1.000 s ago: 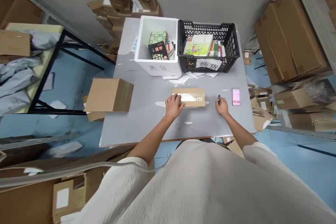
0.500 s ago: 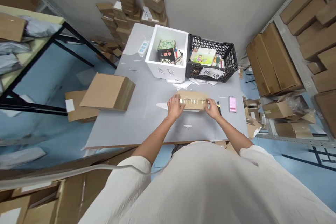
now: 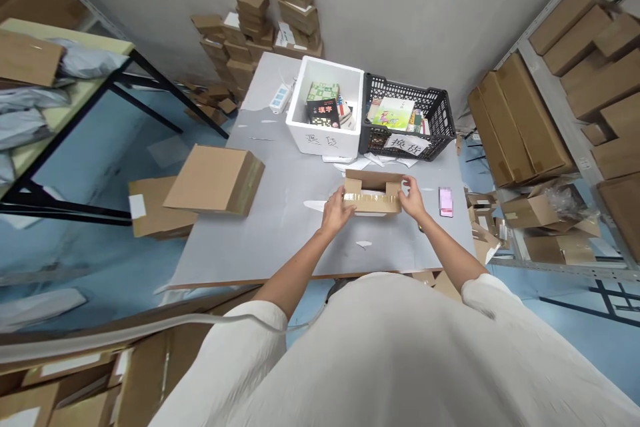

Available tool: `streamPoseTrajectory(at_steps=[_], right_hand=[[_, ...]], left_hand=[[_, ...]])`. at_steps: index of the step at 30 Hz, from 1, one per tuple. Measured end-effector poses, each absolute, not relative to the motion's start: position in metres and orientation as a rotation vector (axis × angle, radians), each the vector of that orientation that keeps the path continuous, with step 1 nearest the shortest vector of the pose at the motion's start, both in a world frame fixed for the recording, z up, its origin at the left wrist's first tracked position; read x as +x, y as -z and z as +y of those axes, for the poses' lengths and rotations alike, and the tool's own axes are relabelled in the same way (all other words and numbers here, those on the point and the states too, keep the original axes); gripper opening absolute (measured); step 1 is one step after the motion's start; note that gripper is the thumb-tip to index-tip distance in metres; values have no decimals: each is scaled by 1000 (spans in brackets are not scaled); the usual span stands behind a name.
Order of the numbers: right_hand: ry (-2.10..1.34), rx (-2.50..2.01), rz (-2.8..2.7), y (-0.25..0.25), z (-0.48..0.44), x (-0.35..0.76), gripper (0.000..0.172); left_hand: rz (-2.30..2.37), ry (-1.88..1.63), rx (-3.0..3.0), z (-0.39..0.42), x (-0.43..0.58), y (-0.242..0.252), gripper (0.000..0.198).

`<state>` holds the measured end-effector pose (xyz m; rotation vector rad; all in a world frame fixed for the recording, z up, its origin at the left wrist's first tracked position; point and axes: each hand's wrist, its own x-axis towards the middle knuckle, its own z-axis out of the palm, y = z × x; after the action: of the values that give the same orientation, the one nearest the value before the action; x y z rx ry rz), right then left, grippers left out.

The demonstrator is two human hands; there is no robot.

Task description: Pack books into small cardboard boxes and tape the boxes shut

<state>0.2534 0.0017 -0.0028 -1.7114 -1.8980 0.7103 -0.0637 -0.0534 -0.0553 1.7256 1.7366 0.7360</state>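
Observation:
A small cardboard box with shiny tape along its near side lies on the grey table, its top flaps lifted open. My left hand grips the box's left end with curled fingers. My right hand grips the right end, fingers on the raised flap. A pink phone lies just right of my right hand.
Behind the box stand a white foam bin and a black plastic crate, both holding books, with paper scraps in front. A larger closed carton sits at the table's left edge. Cardboard boxes crowd the right shelves, back wall and floor.
My right hand left the small dark tool by the phone and went to the box's right end. Both hands then lifted the box's flaps open. The camera view tilted up slightly.

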Motion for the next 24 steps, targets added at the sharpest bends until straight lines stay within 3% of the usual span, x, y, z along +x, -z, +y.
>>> streamPoseTrajectory(at_steps=[7, 21, 24], right_hand=[[-758, -1854, -2123, 18, 38, 259, 61], [-1001, -1765, -2126, 23, 54, 268, 61], [-1021, -1751, -2157, 22, 55, 268, 64]], left_hand=[[1739, -641, 1828, -55, -66, 53, 53], [1785, -513, 1833, -51, -65, 28, 44], [1781, -657, 1847, -62, -65, 18, 20]])
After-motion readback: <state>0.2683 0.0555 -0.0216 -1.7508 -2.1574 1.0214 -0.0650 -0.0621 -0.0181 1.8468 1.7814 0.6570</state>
